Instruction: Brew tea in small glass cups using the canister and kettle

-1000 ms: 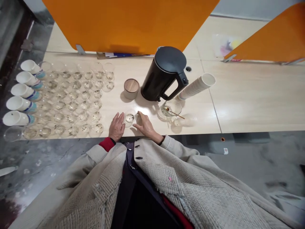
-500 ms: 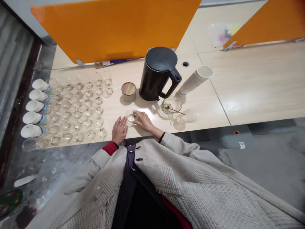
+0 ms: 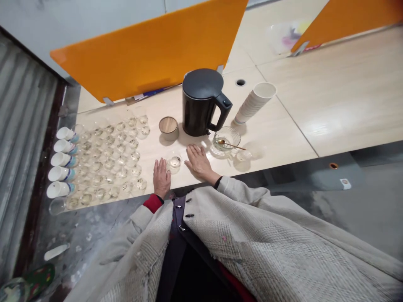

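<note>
A small clear cup (image 3: 174, 162) with dark bits at its bottom stands on the table between my hands. My left hand (image 3: 161, 177) lies flat beside it on the left, fingers stretched out. To the right of the cup, my right hand (image 3: 199, 161) rests flat on the tabletop, also empty. Just beyond that hand is a ribbed glass bowl (image 3: 227, 135), with a gold spoon (image 3: 231, 145) leaning in it. Clear cups (image 3: 252, 152) lie nested on their side at its right.
Rows of clear cups (image 3: 108, 163) holding dark bits fill the left, beside several white paper cups (image 3: 61, 174). A black kettle (image 3: 199, 111), a wooden-lidded jar (image 3: 169, 129) and a leaning stack of paper cups (image 3: 256, 100) stand farther back. An orange partition (image 3: 151, 50) rises behind.
Both hands have let go of the small clear cup and moved apart, laying flat on the table. The camera view has tilted slightly.
</note>
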Demonstrator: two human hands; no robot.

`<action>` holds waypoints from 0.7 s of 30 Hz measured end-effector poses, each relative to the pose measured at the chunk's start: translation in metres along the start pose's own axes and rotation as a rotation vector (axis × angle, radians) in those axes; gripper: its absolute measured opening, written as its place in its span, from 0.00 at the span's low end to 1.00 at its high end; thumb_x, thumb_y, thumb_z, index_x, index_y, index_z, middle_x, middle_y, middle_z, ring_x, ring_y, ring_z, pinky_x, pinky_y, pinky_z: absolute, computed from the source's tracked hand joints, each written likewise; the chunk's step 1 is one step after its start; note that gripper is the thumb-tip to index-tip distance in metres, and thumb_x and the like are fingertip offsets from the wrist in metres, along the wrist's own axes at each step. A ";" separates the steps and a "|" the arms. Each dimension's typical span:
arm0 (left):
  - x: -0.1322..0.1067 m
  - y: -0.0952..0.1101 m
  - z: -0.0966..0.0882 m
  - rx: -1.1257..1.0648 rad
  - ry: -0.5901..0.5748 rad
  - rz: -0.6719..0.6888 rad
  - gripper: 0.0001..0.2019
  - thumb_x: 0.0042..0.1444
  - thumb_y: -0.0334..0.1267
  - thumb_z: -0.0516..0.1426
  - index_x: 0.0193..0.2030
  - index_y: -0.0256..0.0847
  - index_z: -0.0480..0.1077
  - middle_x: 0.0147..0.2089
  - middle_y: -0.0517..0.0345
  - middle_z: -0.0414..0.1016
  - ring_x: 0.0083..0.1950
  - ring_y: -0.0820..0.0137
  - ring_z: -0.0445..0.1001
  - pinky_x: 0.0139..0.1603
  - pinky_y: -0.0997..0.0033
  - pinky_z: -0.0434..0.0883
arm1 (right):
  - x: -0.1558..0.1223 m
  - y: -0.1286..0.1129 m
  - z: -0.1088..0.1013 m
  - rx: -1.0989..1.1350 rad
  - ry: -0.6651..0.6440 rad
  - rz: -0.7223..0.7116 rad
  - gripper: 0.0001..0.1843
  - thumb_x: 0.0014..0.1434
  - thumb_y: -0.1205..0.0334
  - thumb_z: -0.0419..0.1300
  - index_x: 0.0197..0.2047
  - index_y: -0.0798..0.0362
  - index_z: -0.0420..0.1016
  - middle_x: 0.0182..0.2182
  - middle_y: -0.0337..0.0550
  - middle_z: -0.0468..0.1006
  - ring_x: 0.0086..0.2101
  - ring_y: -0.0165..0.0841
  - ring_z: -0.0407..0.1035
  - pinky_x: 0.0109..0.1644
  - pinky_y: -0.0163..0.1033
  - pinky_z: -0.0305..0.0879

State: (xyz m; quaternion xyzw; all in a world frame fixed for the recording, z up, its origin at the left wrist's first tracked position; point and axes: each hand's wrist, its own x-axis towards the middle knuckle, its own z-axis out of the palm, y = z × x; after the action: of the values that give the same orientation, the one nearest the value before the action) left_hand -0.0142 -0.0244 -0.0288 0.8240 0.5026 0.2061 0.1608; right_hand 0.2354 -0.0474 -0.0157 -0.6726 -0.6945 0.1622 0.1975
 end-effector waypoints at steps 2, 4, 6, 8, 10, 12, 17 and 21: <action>0.003 0.001 0.002 0.012 0.004 -0.040 0.28 0.73 0.40 0.48 0.77 0.33 0.60 0.81 0.39 0.59 0.86 0.54 0.44 0.84 0.41 0.52 | 0.001 -0.005 0.002 -0.033 -0.003 -0.018 0.38 0.75 0.53 0.50 0.79 0.67 0.54 0.78 0.65 0.55 0.78 0.55 0.45 0.81 0.66 0.34; 0.009 0.001 0.003 0.027 0.000 -0.077 0.27 0.74 0.39 0.47 0.76 0.33 0.61 0.82 0.38 0.57 0.86 0.53 0.44 0.84 0.39 0.53 | 0.002 -0.008 0.003 -0.042 0.006 -0.012 0.38 0.75 0.53 0.50 0.79 0.67 0.53 0.79 0.65 0.54 0.78 0.54 0.45 0.82 0.66 0.34; 0.017 0.000 0.003 0.038 -0.005 -0.090 0.27 0.74 0.38 0.47 0.76 0.32 0.62 0.82 0.37 0.55 0.86 0.53 0.44 0.83 0.39 0.53 | 0.003 -0.008 0.004 -0.048 0.015 -0.002 0.39 0.75 0.52 0.50 0.79 0.68 0.53 0.79 0.65 0.53 0.79 0.53 0.44 0.82 0.65 0.34; 0.023 0.000 0.002 0.049 -0.007 -0.083 0.27 0.74 0.36 0.46 0.76 0.31 0.61 0.82 0.36 0.54 0.86 0.53 0.43 0.83 0.39 0.53 | 0.004 -0.008 0.004 -0.059 0.020 0.009 0.39 0.75 0.52 0.51 0.79 0.68 0.53 0.79 0.65 0.52 0.79 0.53 0.43 0.82 0.64 0.34; 0.028 -0.001 0.002 0.065 -0.012 -0.078 0.27 0.74 0.35 0.46 0.76 0.31 0.60 0.82 0.36 0.54 0.86 0.53 0.41 0.84 0.38 0.52 | 0.004 -0.008 0.004 -0.072 0.017 0.022 0.39 0.75 0.52 0.51 0.79 0.68 0.53 0.79 0.65 0.52 0.79 0.52 0.43 0.82 0.63 0.35; 0.029 0.000 0.002 0.079 -0.024 -0.075 0.27 0.74 0.35 0.45 0.77 0.31 0.60 0.82 0.36 0.54 0.86 0.53 0.40 0.84 0.36 0.49 | 0.004 -0.008 0.003 -0.084 0.009 0.028 0.39 0.75 0.52 0.50 0.79 0.69 0.53 0.79 0.65 0.51 0.79 0.53 0.42 0.82 0.63 0.35; 0.026 -0.001 0.003 0.077 -0.024 -0.058 0.28 0.75 0.37 0.45 0.78 0.33 0.59 0.82 0.36 0.53 0.86 0.51 0.38 0.83 0.31 0.47 | 0.005 -0.011 0.002 -0.098 0.007 0.034 0.39 0.74 0.53 0.51 0.79 0.69 0.54 0.79 0.65 0.52 0.79 0.52 0.43 0.82 0.63 0.34; 0.027 -0.002 0.005 0.107 -0.004 -0.075 0.29 0.75 0.40 0.44 0.79 0.33 0.58 0.82 0.35 0.53 0.86 0.50 0.37 0.83 0.31 0.47 | 0.011 -0.017 0.008 -0.095 0.013 0.100 0.39 0.72 0.56 0.52 0.78 0.70 0.55 0.79 0.66 0.52 0.79 0.54 0.43 0.81 0.66 0.33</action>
State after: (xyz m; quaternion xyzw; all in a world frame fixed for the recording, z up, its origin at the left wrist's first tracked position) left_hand -0.0026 0.0001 -0.0294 0.8126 0.5429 0.1710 0.1252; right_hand 0.2159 -0.0368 -0.0139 -0.7163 -0.6655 0.1342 0.1616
